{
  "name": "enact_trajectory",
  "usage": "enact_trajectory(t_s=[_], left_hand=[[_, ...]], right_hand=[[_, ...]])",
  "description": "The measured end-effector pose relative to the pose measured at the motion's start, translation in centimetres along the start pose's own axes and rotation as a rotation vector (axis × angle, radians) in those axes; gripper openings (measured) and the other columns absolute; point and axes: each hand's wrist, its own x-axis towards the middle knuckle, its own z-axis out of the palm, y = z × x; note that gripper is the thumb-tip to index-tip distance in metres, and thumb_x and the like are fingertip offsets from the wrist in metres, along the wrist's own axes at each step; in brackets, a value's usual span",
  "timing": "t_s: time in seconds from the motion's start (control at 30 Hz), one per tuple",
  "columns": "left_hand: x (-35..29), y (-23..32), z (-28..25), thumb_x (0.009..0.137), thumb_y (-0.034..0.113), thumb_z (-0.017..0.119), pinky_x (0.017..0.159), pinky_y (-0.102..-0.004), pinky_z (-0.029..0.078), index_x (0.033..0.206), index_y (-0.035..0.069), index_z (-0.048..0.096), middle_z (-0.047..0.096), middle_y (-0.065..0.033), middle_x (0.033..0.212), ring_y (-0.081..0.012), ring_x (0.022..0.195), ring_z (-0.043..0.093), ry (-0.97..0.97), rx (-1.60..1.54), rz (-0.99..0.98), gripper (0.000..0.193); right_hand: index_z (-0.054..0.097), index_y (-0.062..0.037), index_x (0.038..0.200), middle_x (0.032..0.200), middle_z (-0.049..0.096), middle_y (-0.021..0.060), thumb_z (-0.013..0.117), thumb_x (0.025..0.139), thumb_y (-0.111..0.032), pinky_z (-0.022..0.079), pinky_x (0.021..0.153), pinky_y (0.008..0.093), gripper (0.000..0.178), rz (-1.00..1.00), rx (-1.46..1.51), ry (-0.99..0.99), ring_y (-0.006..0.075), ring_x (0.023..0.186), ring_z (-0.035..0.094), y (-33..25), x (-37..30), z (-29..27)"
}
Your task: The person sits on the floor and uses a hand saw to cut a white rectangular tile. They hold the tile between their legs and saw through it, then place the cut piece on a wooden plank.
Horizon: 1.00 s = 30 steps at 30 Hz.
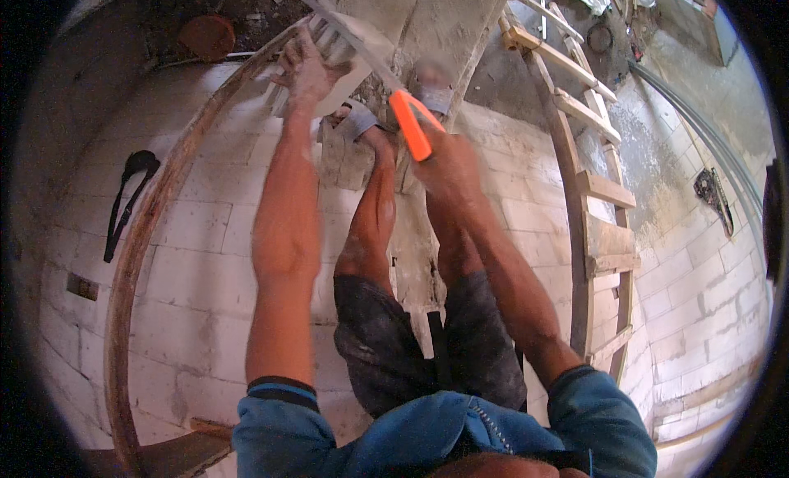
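My right hand (450, 170) is closed round the orange handle of a hand saw (411, 126). The saw's thin blade slants away to the upper left, across a pale, whitish block (370, 38). My left hand (308, 73) lies on the block to the left of the blade, fingers spread and stretched out. Ridges or grooves seem to show on the block by those fingertips. Just below the block is my left foot in a grey sandal (359, 120). Where the blade meets the block is too blurred to make out.
A wooden ladder (575, 174) stands along the right, with grey pipes (690, 108) beyond it. On the left, a long curved-looking wooden beam (156, 207) runs past a black strap-like item (131, 190). A reddish-brown round container (207, 38) sits at the far left. Pale block walls flank both sides.
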Motion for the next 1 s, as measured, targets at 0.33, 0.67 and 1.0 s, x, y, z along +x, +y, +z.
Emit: enact_trajectory(t_s=[0.33,0.67,1.0], left_hand=[[-2.4,0.2,1.2,0.069,0.049,0.090,0.106,-0.0837,0.005,0.161,0.022,-0.004,0.010,-0.0281,0.162,-0.0524,0.149,0.007,0.001,0.097,0.005,0.135],[-0.2,-2.3,-1.0,0.065,0.054,0.091,0.105,-0.0849,0.006,0.161,0.022,-0.005,0.015,-0.0231,0.155,-0.0485,0.143,0.014,-0.030,-0.007,0.060,0.140],[-0.3,-2.9,1.5,0.069,0.059,0.087,0.105,-0.0842,0.009,0.161,0.020,-0.002,0.016,-0.0287,0.160,-0.0529,0.145,0.014,0.056,0.008,0.123,0.134]], right_hand=[[0.060,-0.0200,0.135,0.103,0.073,0.0189,0.065,0.093,-0.030,0.056,0.077,0.0524,0.043,0.108,0.119,-0.056,0.0435,0.091,0.069,1.2,-10.6,-3.7],[0.062,-0.0173,0.131,0.096,0.072,0.0227,0.070,0.087,-0.022,0.055,0.073,0.0526,0.045,0.023,0.317,0.036,0.0436,0.085,0.069,3.1,-13.8,-3.0],[0.069,-0.0105,0.116,0.092,0.070,0.0230,0.070,0.087,-0.026,0.054,0.072,0.0532,0.033,0.016,0.122,-0.005,0.0459,0.084,0.067,1.4,-4.5,-0.3]])
